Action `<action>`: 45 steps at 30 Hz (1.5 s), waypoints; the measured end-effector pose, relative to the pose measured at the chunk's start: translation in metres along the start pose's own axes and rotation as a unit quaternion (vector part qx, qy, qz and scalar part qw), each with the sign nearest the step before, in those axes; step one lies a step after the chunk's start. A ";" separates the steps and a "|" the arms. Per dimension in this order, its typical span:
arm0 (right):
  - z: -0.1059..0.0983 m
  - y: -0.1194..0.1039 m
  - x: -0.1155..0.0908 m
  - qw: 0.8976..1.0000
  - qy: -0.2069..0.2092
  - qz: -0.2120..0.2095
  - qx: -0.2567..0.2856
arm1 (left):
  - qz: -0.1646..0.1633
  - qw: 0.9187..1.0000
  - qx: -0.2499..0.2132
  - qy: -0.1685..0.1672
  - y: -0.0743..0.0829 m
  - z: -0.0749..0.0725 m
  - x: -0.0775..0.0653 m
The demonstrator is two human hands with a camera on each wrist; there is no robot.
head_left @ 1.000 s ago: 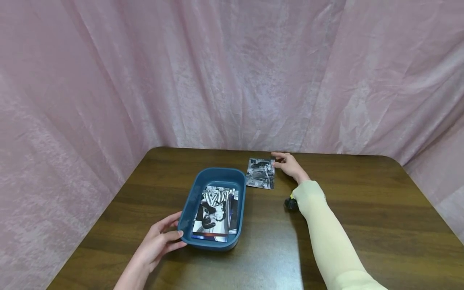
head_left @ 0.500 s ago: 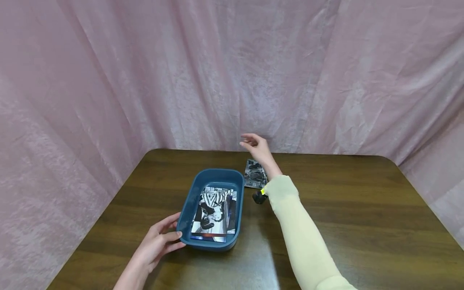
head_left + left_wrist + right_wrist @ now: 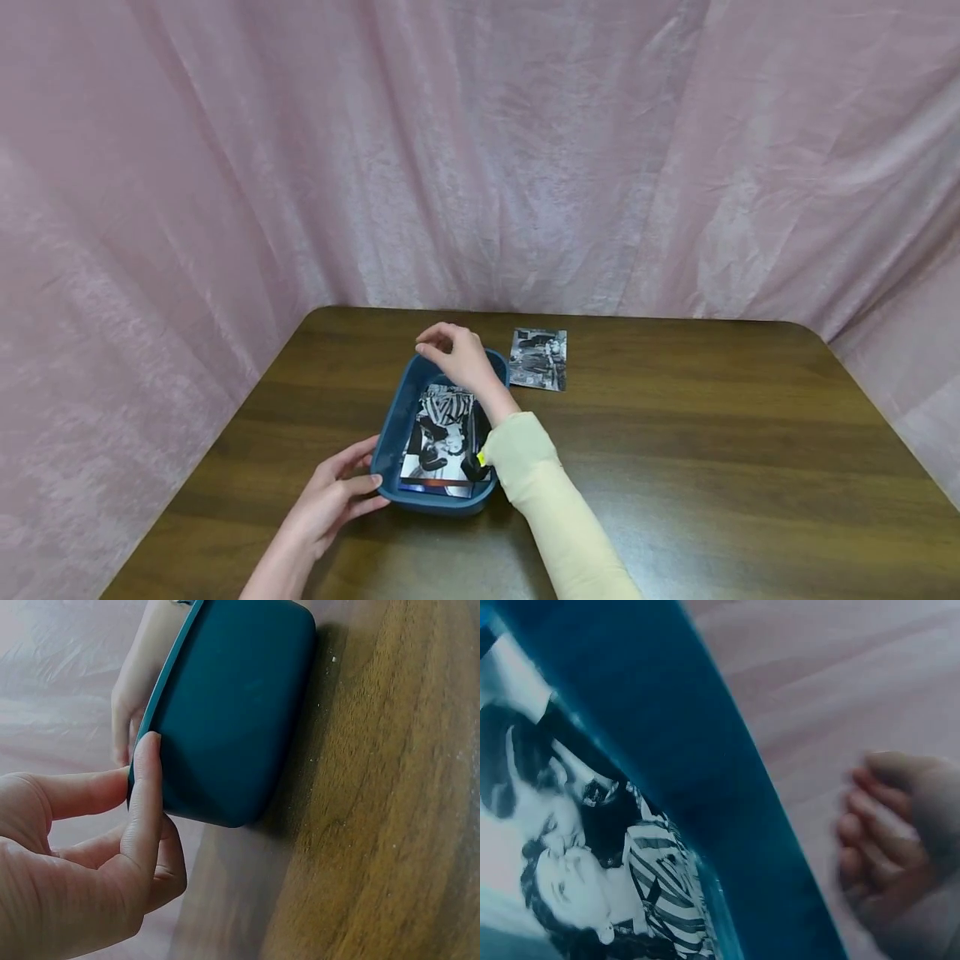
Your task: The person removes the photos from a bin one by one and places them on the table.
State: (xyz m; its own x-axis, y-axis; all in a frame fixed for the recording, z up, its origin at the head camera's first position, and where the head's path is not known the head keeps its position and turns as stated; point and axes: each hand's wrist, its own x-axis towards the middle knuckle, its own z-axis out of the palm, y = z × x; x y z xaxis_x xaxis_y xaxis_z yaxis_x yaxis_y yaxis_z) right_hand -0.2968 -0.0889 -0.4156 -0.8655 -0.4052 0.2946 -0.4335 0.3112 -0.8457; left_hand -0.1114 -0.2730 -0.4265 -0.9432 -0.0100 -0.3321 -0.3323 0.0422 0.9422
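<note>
My left hand pinches the near left corner of a blue plastic tub; in the left wrist view its thumb and fingers grip the tub's rim. Inside lies a pile of photo prints, topped by a black-and-white photo with a striped garment. Over the tub's far end hovers my right hand, its fingers loosely curled and nothing visible in them. The right wrist view shows this hand blurred, beyond the tub wall. Another black-and-white photo lies on the table just right of the tub.
The brown wooden table extends to the right of the tub. Pink curtains hang behind the table and along both sides. A black wrist device under the right sleeve covers part of the pile.
My right hand has moved left from beside the loose photo, rising over it, to above the tub's far end. The loose photo stays on the table. My left hand keeps its grip.
</note>
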 end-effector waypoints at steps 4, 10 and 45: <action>0.002 0.000 -0.007 0.984 -0.132 0.017 -0.119 | 0.008 1.000 0.002 -0.007 0.001 -0.002 -0.001; -0.001 -0.003 -0.021 0.908 -0.256 0.103 -0.314 | 0.008 1.000 -0.001 -0.001 0.001 -0.002 -0.001; 0.004 -0.009 -0.022 0.900 -0.236 0.166 -0.328 | 0.000 1.000 0.002 0.003 0.001 -0.007 -0.003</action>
State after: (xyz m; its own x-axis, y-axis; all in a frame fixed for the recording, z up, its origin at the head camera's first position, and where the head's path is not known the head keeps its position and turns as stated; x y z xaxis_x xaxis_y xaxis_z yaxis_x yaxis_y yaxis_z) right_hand -0.2727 -0.0861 -0.4167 -0.8385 -0.4681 -0.2789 -0.3595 0.8599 -0.3625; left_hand -0.1089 -0.2804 -0.4241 -0.9435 -0.0165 -0.3311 -0.3315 0.0469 0.9423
